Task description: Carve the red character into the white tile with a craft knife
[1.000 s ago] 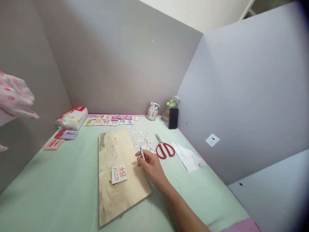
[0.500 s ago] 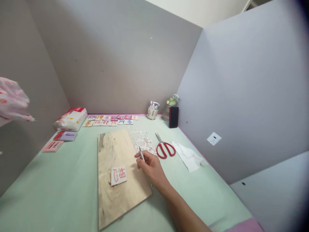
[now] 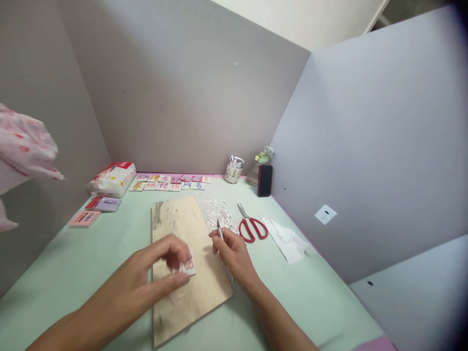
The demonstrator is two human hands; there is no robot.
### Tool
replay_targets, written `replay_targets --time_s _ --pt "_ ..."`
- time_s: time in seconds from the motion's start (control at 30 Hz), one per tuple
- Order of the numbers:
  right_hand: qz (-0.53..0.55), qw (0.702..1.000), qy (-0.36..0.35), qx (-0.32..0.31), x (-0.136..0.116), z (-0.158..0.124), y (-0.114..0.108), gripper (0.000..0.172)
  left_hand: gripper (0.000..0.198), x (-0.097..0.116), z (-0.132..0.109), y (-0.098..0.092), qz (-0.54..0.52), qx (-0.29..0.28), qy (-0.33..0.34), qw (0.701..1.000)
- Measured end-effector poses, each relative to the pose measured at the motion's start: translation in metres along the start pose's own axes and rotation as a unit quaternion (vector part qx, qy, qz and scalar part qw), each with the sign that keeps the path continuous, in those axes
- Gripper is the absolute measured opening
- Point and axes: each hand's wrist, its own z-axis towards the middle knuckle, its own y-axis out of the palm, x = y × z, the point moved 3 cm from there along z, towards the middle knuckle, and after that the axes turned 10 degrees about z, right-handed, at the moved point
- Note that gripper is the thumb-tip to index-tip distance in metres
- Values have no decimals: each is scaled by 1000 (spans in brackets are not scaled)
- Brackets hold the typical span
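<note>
In my right hand (image 3: 234,251) is a slim silver craft knife (image 3: 220,229), pinched between fingers and thumb with its pointed tip up and away from me. My left hand (image 3: 161,268) is over a small white square block (image 3: 190,269) bearing a red-drawn character. Its thumb and fingers are apart, curved around the block's near and far sides; whether they touch it I cannot tell. Part of the block is hidden under the fingers. It lies flat on a stained wooden board (image 3: 183,214).
Pale shavings (image 3: 219,214) and red-handled scissors (image 3: 252,226) lie right of the board, with white tissue (image 3: 287,241) beyond. Behind are lettered squares (image 3: 166,183), a tissue pack (image 3: 113,180), a can (image 3: 234,170), a bottle (image 3: 256,168) and a phone (image 3: 265,181). Two packets (image 3: 85,218) lie left.
My left hand has come in from the lower left over the white block. My right hand still holds the craft knife beside the board. The view has shifted slightly.
</note>
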Motion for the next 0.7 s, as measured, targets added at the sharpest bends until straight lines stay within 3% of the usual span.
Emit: replay_targets --time_s 0.13,0.27,0.5,0.7 --pt "-48 999 -14 14 8 5 -1 19 46 -23 26 32 54 -14 8 998" --pt "-119 992 -33 8 12 7 2 23 48 -36 23 52 63 -1 14 998" --pt "-280 956 -80 -38 -1 15 16 46 47 -45 18 57 85 70 1 994" --pt "-401 905 -120 -82 -16 28 25 28 41 -45 17 62 101 115 14 988"
